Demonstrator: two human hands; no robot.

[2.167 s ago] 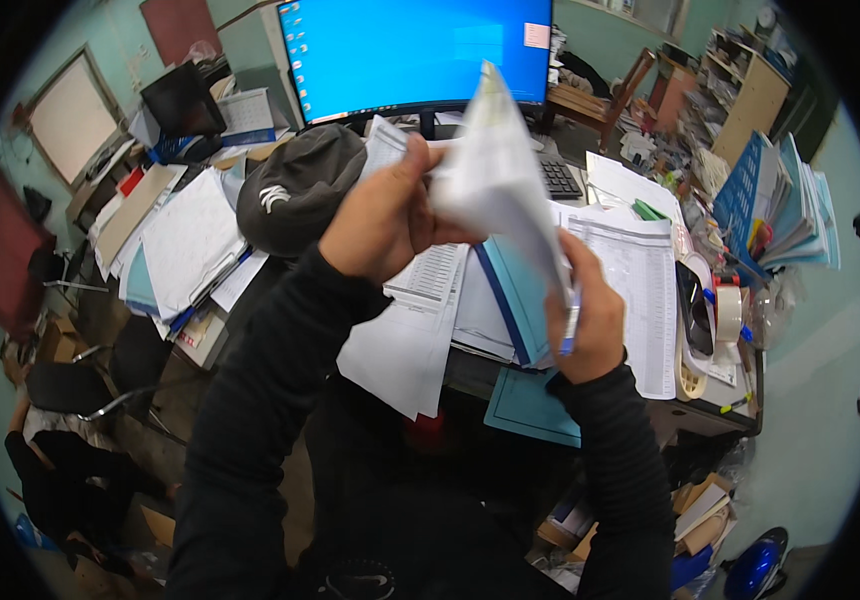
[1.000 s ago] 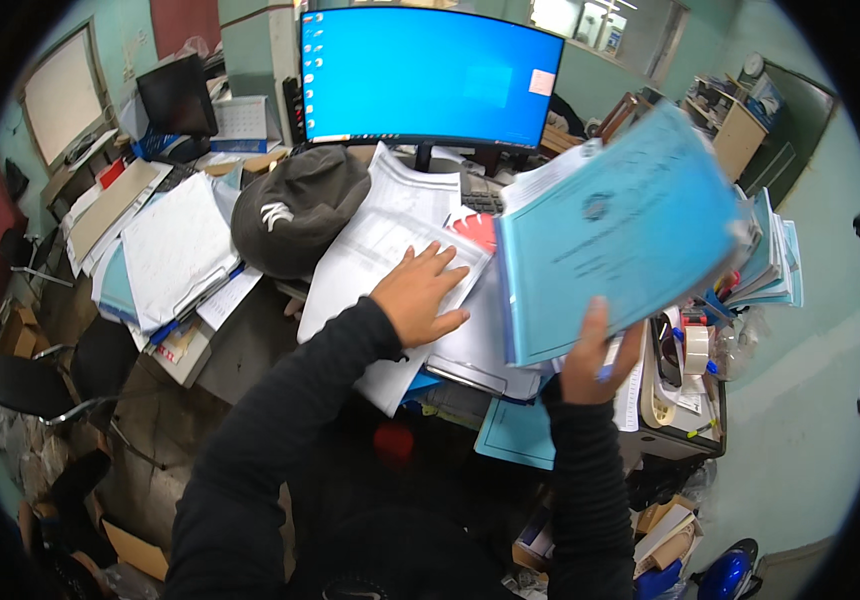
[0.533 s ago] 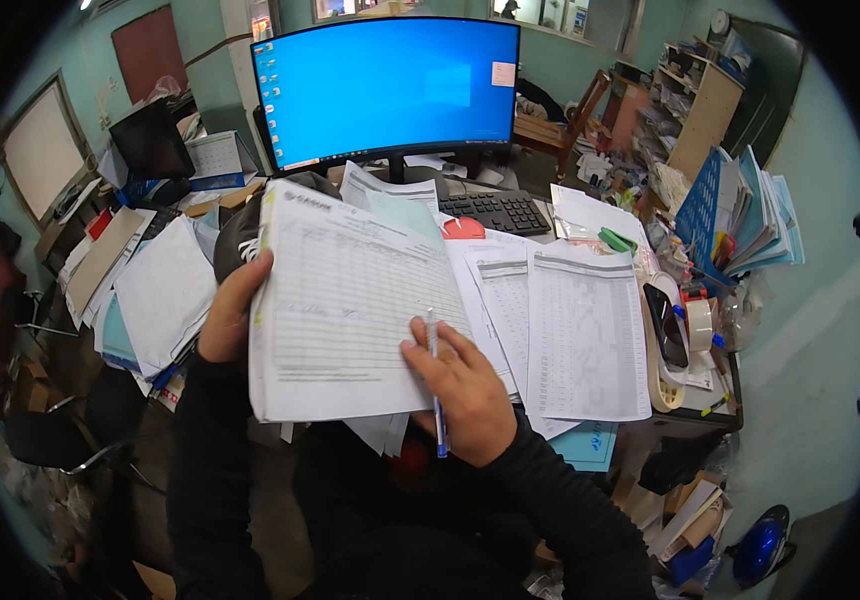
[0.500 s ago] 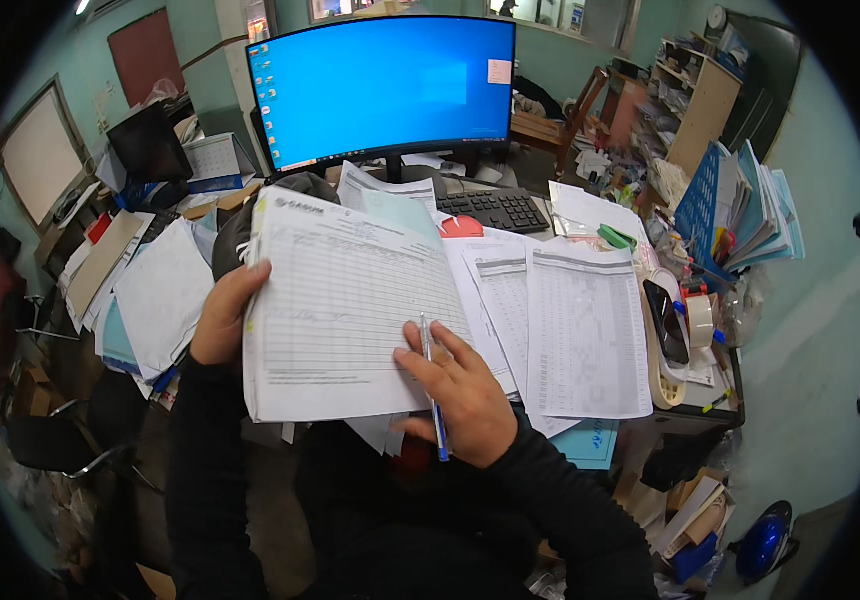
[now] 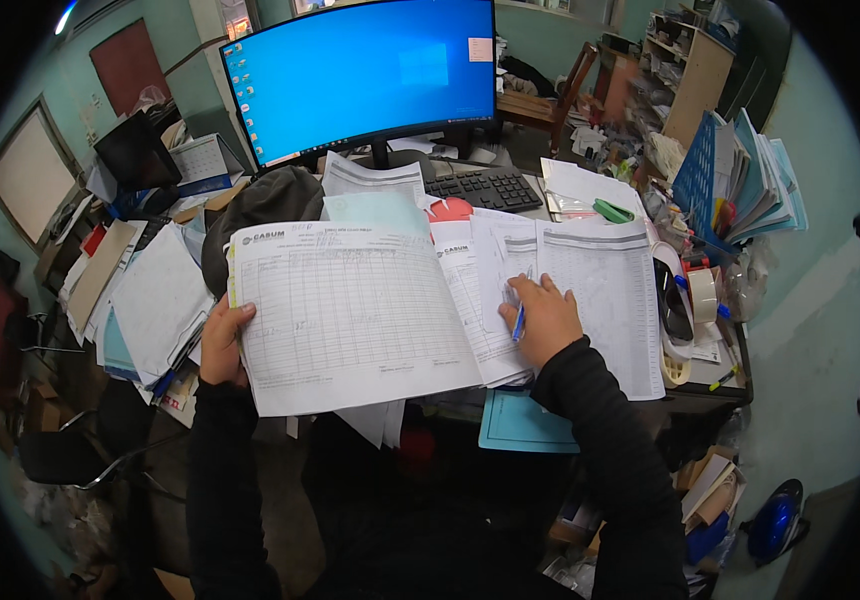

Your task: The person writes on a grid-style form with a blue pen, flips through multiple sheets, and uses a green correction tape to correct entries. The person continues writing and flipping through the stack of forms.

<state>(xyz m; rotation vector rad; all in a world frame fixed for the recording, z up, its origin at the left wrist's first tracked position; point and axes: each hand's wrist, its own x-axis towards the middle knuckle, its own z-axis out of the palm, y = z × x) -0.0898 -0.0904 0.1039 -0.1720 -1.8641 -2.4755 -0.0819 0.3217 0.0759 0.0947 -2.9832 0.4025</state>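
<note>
My left hand (image 5: 220, 342) grips the left edge of a stack of printed table forms (image 5: 350, 310), thumb on top and fingers beneath. The stack lies slightly tilted over the near edge of the desk, and handwriting shows in some of its cells. In my right hand (image 5: 548, 322) is a blue pen (image 5: 519, 322), pinched between the fingers. That hand rests over loose printed sheets (image 5: 600, 300) to the right of the stack. Further forms (image 5: 466, 300) peek out between the stack and those sheets.
Behind the papers stand a wide monitor (image 5: 360, 80) and a black keyboard (image 5: 485, 188). A dark cap (image 5: 270, 215) lies at the stack's far left. Sunglasses (image 5: 672, 300), a tape roll (image 5: 705, 295) and a blue file holder (image 5: 695, 185) crowd the right. A light-blue folder (image 5: 525, 425) juts over the front edge.
The stack has come down flatter, with my left hand still on its edge. My right hand has moved right with the pen, off the stack and onto the loose sheets.
</note>
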